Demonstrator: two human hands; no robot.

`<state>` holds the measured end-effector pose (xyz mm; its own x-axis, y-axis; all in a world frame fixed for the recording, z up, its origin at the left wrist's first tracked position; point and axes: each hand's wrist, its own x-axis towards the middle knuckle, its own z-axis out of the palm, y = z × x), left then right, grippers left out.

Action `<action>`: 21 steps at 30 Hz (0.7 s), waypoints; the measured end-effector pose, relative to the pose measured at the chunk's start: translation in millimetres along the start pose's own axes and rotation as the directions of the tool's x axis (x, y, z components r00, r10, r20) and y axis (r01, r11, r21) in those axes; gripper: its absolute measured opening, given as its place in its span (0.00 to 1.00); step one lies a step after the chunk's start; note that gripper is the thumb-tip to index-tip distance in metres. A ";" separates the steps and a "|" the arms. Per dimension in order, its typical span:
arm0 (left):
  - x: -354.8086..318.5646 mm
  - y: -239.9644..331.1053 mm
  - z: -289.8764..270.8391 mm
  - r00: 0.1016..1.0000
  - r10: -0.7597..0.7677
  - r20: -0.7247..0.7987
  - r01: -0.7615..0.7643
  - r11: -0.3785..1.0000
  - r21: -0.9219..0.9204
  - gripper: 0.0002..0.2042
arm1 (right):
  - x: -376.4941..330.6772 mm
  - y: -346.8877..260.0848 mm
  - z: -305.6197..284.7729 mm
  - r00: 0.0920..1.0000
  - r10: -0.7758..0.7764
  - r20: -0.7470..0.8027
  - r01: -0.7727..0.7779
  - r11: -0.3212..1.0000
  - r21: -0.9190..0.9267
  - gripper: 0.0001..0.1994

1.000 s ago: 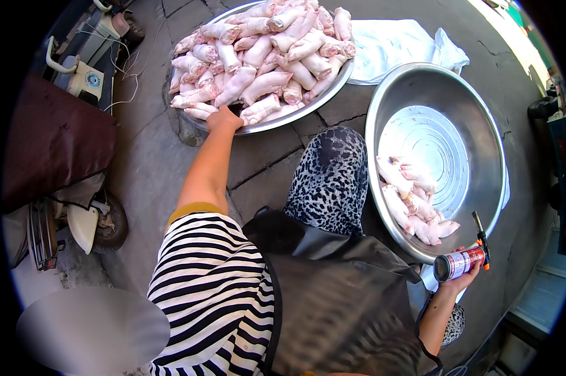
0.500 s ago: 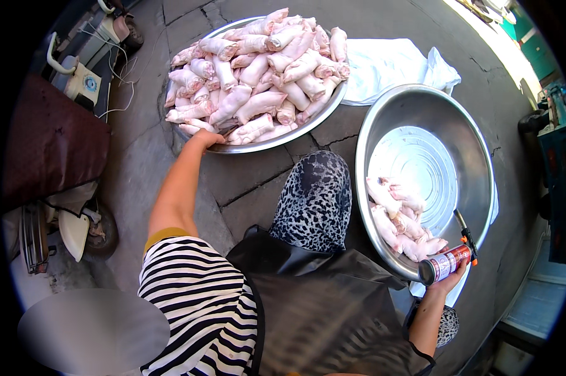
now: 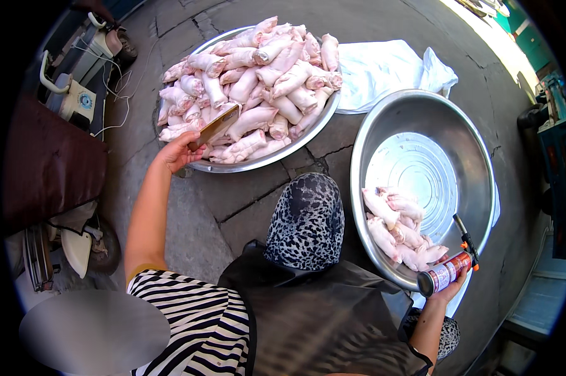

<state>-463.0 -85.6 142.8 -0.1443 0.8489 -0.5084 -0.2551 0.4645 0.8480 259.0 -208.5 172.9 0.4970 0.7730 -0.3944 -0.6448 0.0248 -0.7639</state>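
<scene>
My left hand (image 3: 184, 152) is closed on the lower end of a flat, oblong brown-gold thing (image 3: 216, 126) with straight edges; its kind is not plain. It slants up over the near left rim of a wide metal basin (image 3: 258, 164) heaped with pale pig trotters (image 3: 258, 84). My right hand (image 3: 451, 289) is wrapped round a gas torch (image 3: 446, 274), a red and white canister with a dark base and a black nozzle. The torch is over the near right rim of a deeper metal basin (image 3: 477, 156), where several trotters (image 3: 399, 225) lie together at the near left.
A white plastic sheet (image 3: 383, 69) lies between and behind the basins. My knee in leopard-print cloth (image 3: 308, 219) stands between them. At the left are a dark red cover (image 3: 57, 156), a white-handled machine (image 3: 76, 100) with a trailing cable, and a wheel (image 3: 104, 247).
My left hand has drawn back left and down from the trotters, lifting the flat brown-gold thing into clear view. My right hand holds the torch in nearly the same place.
</scene>
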 end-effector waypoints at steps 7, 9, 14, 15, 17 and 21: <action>129.8 102.0 37.7 0.904 0.371 -0.212 -0.330 0.921 0.206 0.21 | -1.1 2.1 1.2 0.999 -0.050 -0.010 0.050 0.999 -0.011 0.30; 159.4 135.1 57.0 0.895 0.389 -0.220 -0.268 0.861 0.433 0.23 | -4.0 0.9 -3.4 0.998 -0.049 -0.028 0.049 0.999 0.002 0.30; 206.7 153.9 103.0 0.687 0.594 -0.419 0.008 0.570 0.822 0.37 | -6.9 -1.2 -19.3 0.993 -0.022 -0.117 0.024 0.999 0.021 0.29; 212.9 153.0 103.0 0.699 0.581 -0.418 -0.019 0.598 0.801 0.39 | -6.8 -1.4 -20.8 0.991 -0.030 -0.127 0.032 0.999 0.013 0.30; 227.5 151.7 98.3 0.719 0.554 -0.419 -0.066 0.655 0.752 0.44 | -5.8 -2.5 -24.2 0.989 -0.045 -0.142 0.045 0.999 -0.006 0.30; 240.6 142.0 92.4 0.650 0.594 -0.474 -0.120 0.696 0.707 0.43 | -9.2 -3.3 -25.0 0.986 -0.070 -0.151 0.068 0.998 -0.019 0.29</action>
<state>-445.6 208.0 154.7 -0.6984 0.7084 0.1020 0.5161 0.3997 0.7575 271.0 -231.6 166.2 0.6226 0.6648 -0.4127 -0.5986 0.0650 -0.7984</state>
